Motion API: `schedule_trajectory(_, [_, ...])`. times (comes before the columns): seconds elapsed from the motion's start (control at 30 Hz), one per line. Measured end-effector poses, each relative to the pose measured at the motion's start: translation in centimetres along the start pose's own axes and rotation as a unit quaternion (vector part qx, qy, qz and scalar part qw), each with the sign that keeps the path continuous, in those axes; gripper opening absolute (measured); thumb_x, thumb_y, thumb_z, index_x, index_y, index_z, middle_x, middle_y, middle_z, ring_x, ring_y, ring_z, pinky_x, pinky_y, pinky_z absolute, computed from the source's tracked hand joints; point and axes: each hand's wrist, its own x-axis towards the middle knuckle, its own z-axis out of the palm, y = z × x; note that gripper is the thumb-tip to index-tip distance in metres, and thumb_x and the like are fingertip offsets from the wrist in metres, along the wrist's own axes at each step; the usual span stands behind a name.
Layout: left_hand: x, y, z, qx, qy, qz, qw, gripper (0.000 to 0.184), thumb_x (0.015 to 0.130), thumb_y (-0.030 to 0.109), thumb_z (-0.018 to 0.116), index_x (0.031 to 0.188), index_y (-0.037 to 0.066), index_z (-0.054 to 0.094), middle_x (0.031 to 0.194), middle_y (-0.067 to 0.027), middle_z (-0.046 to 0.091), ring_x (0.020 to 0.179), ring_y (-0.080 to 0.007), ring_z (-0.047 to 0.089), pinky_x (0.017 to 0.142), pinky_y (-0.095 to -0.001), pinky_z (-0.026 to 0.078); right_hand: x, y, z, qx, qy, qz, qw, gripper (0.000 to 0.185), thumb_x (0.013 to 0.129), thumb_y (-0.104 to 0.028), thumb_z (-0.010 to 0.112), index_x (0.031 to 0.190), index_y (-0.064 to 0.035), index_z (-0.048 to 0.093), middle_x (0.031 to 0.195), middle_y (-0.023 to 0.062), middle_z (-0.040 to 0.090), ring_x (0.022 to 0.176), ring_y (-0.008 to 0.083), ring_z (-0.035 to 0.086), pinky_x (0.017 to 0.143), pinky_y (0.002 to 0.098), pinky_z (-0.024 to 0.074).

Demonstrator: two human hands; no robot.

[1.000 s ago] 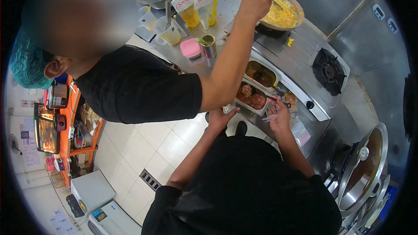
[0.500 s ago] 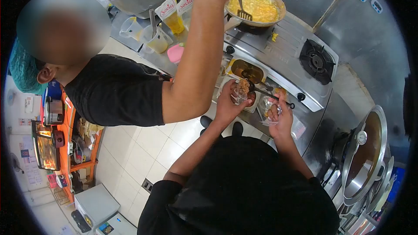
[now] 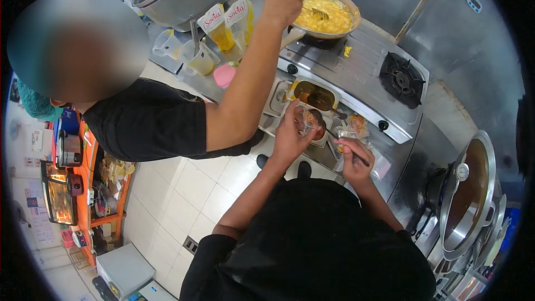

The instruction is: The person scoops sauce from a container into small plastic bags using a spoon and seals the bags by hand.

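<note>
My left hand [image 3: 288, 138] is closed around a small clear plastic cup [image 3: 305, 125] with some brownish food in it. Between the fingers of my right hand [image 3: 355, 164] is the dark handle of a spoon [image 3: 333, 134], whose bowl is at the cup's far side. Beneath them, metal food containers sit in a row; one long container [image 3: 304, 90] holds dark sauce and another ladle. Clear plastic packets [image 3: 381, 165] lie beside my right hand.
At left, a co-worker's hand [image 3: 283, 5] works a slotted turner in a pan [image 3: 356, 14] of yellow egg on the stove. An unused burner [image 3: 402, 80] sits to the right. Oil pouches [image 3: 218, 27], measuring jugs [image 3: 199, 62] and a large pot [image 3: 173, 0] stand beyond the co-worker's arm.
My right hand has closed on the spoon handle and drawn it lower. The co-worker's hand has come down toward the pan, and the turner now lies lower in the egg.
</note>
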Motion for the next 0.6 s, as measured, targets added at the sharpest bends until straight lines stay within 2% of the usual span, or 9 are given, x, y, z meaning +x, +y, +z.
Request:
schedule_trajectory(0.07, [-0.1,0.2,0.1,-0.021,0.007,-0.003,1.000,0.093,0.073,0.015,0.087,0.147,0.007,0.031,0.118,-0.0178,0.062,0.080,-0.0226,0.068,0.070,-0.0336,0.057,0.3,-0.7,-0.5,-0.038,-0.053,-0.030,0.997,0.012,0.093,-0.001,0.061,0.099,0.0061,0.068,0.094,0.0169,0.074,0.087,0.0282,0.072,0.081,0.0353,0.0557])
schedule_trajectory(0.13, [0.0,0.2,0.1,-0.042,0.014,-0.006,0.999,0.092,0.073,0.013,0.087,0.147,0.008,0.031,0.118,-0.0179,0.062,0.077,-0.0216,0.068,0.068,-0.0327,0.057,0.6,-1.0,-0.8,-0.058,-0.071,-0.050,0.995,0.012,0.093,-0.001,0.060,0.099,0.0061,0.068,0.094,0.0176,0.074,0.087,0.0295,0.072,0.080,0.0357,0.0560])
schedule_trajectory(0.17, [0.1,0.0,0.1,-0.056,0.017,-0.005,0.998,0.093,0.073,0.014,0.087,0.147,0.006,0.031,0.118,-0.0172,0.062,0.083,-0.0230,0.068,0.072,-0.0334,0.057,0.8,-1.1,-0.9,-0.079,-0.088,-0.067,0.991,0.012,0.093,-0.001,0.060,0.099,0.0060,0.068,0.094,0.0184,0.074,0.086,0.0307,0.073,0.080,0.0361,0.0563])
schedule_trajectory(0.2, [0.2,0.1,0.0,-0.068,0.021,-0.004,0.997,0.093,0.074,0.015,0.088,0.147,0.005,0.032,0.118,-0.0165,0.062,0.089,-0.0244,0.067,0.076,-0.0342,0.057,0.9,-1.2,-0.9,-0.078,-0.088,-0.069,0.991,0.012,0.093,-0.001,0.060,0.099,0.0060,0.068,0.094,0.0184,0.074,0.086,0.0307,0.073,0.080,0.0361,0.0563])
schedule_trajectory(0.4, [0.4,0.7,0.0,-0.121,0.022,0.000,0.992,0.090,0.076,0.015,0.087,0.146,0.006,0.032,0.118,-0.0187,0.062,0.098,-0.0258,0.069,0.082,-0.0348,0.058,1.1,-1.1,-0.6,-0.035,-0.044,-0.074,0.996,0.015,0.095,-0.002,0.057,0.098,0.0080,0.067,0.094,0.0203,0.074,0.088,0.0309,0.073,0.082,0.0362,0.0567])
schedule_trajectory(0.6, [0.4,0.5,0.3,-0.125,0.031,0.008,0.992,0.090,0.076,0.012,0.086,0.147,0.006,0.031,0.119,-0.0189,0.061,0.098,-0.0255,0.069,0.082,-0.0351,0.058,1.7,-1.2,-0.6,-0.003,-0.027,-0.037,0.999,0.014,0.095,-0.003,0.058,0.098,0.0073,0.068,0.093,0.0202,0.074,0.087,0.0309,0.073,0.079,0.0355,0.0572])
